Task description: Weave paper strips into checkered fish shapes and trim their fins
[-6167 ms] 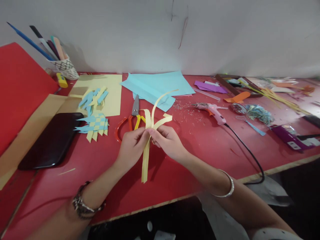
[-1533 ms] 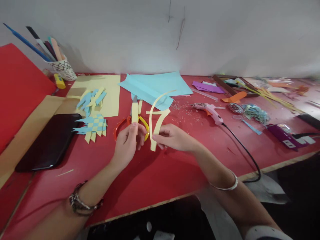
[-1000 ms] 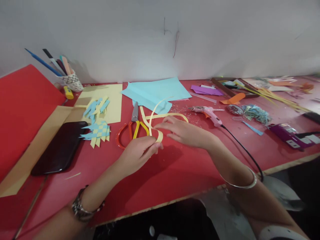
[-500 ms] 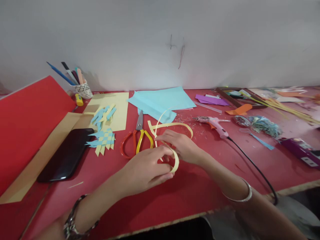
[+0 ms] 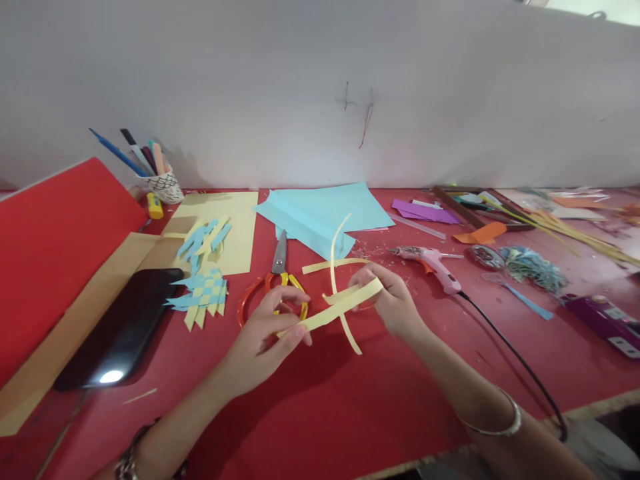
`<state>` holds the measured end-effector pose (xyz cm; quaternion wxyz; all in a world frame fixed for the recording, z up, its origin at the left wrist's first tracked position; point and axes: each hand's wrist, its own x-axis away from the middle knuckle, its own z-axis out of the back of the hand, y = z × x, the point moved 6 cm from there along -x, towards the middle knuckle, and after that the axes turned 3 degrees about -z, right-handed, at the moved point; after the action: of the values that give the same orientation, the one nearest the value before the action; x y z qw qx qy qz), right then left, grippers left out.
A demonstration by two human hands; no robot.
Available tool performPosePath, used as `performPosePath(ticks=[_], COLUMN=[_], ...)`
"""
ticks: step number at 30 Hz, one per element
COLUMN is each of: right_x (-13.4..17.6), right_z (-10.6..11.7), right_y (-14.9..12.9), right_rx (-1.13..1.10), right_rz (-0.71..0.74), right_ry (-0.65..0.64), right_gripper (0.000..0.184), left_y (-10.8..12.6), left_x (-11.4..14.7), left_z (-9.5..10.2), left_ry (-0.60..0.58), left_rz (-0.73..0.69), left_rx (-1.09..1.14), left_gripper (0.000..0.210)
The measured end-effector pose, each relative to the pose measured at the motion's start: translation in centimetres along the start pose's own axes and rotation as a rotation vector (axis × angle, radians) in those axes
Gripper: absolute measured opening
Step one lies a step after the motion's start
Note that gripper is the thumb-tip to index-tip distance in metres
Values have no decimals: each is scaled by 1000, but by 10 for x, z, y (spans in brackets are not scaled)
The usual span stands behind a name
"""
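Observation:
A pale yellow paper strip point(image 5: 336, 311) stretches between my two hands above the red table. My left hand point(image 5: 273, 333) pinches its left end between thumb and fingers. At the other end, my right hand point(image 5: 393, 300) grips the strip near a fold. A thin curved yellow strip point(image 5: 336, 250) crosses behind it and hangs out below. Another narrow yellow strip point(image 5: 325, 265) reaches left from beside my right hand. Scissors point(image 5: 281, 257) with red and yellow handles lie behind my left hand, which partly covers them. Left of them is a woven blue and yellow paper piece point(image 5: 205, 293).
A pink glue gun point(image 5: 435, 263) with a black cord lies right of my hands. Blue paper sheets point(image 5: 320, 207) rest by the wall. A black phone point(image 5: 123, 327), a pen cup point(image 5: 165, 187) and red card point(image 5: 65, 240) stand left. A purple power strip point(image 5: 600, 317) lies far right.
My hands have moved apart, and the curled yellow strip is now drawn out nearly straight between them. The view has shifted slightly.

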<state>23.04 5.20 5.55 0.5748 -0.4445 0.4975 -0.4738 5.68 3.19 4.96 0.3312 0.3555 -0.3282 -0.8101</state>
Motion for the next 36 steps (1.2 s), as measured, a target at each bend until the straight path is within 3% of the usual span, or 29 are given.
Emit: performPosePath(ticks=[5,11,15,19,21,25,30,33,36], right_x=[4,3,0,4,8,12,20,22,20], right_z=[-15,-14,-5,-11,-16,-27,-48,-52,-50], right_y=[8,10,10,3,2,0,-2,-4,-5], right_rx=[-314,-358,-217,36,209,559,661,649,627], right_rz=[-178,-172,-125,-64,-24,72,236,319,331], right_ry=[-149,-195,-234,-506,-577,-522,-568,-598,-574], right_gripper=[29,22,16,15,17,15,17,23,28], left_y=[-5,-7,-13,-12,-10,-3,6,5,-2], left_x=[0,-4,-5,-6,-6,-4,-2,-2,-4], left_z=[-11,-3,6,13,13,1,-12,-12,-3], left_ry=[-127,-33,21,44,14,-103,-177,-167,-80], left_rz=[78,67,103,88,56,-52,-183,-161,-44], left_rx=[74,156,128,16,-67,-201,-301,-251,-128], left_gripper=[30,33,33,33,31,32,30,27,19])
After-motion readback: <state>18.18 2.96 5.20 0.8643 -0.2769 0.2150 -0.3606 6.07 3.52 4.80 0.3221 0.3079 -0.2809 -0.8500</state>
